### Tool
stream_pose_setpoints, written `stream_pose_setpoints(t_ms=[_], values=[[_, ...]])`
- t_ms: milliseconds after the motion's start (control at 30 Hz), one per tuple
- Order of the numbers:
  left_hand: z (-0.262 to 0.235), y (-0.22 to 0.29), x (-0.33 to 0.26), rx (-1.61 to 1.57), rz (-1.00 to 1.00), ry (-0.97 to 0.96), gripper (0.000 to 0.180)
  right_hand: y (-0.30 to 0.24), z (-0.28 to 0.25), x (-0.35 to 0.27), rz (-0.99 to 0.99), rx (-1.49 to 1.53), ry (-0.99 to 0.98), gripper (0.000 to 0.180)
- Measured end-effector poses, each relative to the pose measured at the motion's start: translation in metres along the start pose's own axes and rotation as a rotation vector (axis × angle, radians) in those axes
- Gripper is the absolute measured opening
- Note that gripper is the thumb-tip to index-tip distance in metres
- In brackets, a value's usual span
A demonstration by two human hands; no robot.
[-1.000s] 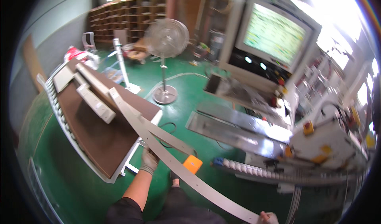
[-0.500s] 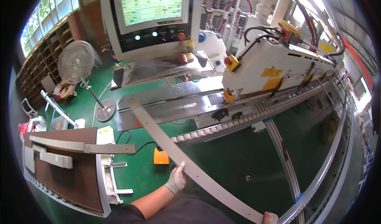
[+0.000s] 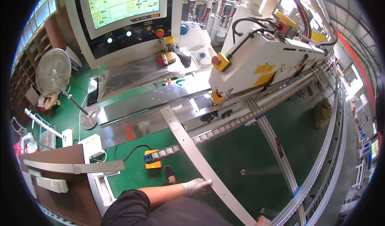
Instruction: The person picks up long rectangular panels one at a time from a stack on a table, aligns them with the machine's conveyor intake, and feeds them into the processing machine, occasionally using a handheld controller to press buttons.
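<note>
I hold a long narrow grey panel strip (image 3: 188,146) that runs from the machine's steel infeed table (image 3: 140,114) down toward my body. My left hand (image 3: 195,186), in a light glove, grips the strip's left edge near its middle. My right hand (image 3: 262,221) is only just visible at the bottom edge, at the strip's near end; its grip is mostly cut off. The strip's far end, with a small white label, lies over the steel table next to the roller track (image 3: 224,126).
A large white edge-processing machine (image 3: 260,61) with a control screen (image 3: 120,5) stands ahead. A pedestal fan (image 3: 54,71) is at the left. A cart with brown boards and grey strips (image 3: 60,174) sits lower left. An orange foot pedal (image 3: 153,162) lies on the green floor. Curved conveyor rails (image 3: 321,162) run right.
My view has swung right from the board cart to the machine. The strip's far end has travelled from above the cart onto the steel infeed table, with my left hand still on it.
</note>
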State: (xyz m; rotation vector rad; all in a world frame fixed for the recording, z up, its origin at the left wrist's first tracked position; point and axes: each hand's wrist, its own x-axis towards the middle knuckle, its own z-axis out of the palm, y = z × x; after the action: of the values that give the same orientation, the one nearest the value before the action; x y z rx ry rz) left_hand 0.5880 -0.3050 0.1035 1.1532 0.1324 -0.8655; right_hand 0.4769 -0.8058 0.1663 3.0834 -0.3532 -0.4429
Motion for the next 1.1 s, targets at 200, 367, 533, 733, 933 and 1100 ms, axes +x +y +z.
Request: stream_pose_setpoints(t_ms=[200, 367, 533, 733, 933, 1100], values=[[-0.105, 0.065, -0.022, 0.903, 0.249, 0.855, 0.055, -0.211, -0.007, 0.092, -0.566, 0.482, -0.12, 0.052], [-0.134, 0.073, -0.026, 0.282, 0.373, 0.766, 0.026, -0.349, -0.039, 0.143, -0.51, 0.515, -0.485, 0.059], [-0.177, 0.101, -0.032, -0.096, 0.268, 0.714, 0.033, -0.363, -0.037, 0.152, -0.338, 0.719, -0.574, 0.059], [-0.215, 0.133, 0.024, -0.015, 0.304, 0.784, 0.043, -0.362, -0.03, 0.182, -0.271, 0.701, -0.589, 0.057], [-0.206, 0.127, 0.088, 0.111, 0.359, 0.88, 0.052, -0.368, -0.055, 0.197, -0.218, 0.724, -0.633, 0.048], [-0.199, 0.119, 0.132, -0.102, 0.292, 0.909, 0.053, -0.347, -0.037, 0.217, -0.229, 0.699, -0.591, 0.034]])
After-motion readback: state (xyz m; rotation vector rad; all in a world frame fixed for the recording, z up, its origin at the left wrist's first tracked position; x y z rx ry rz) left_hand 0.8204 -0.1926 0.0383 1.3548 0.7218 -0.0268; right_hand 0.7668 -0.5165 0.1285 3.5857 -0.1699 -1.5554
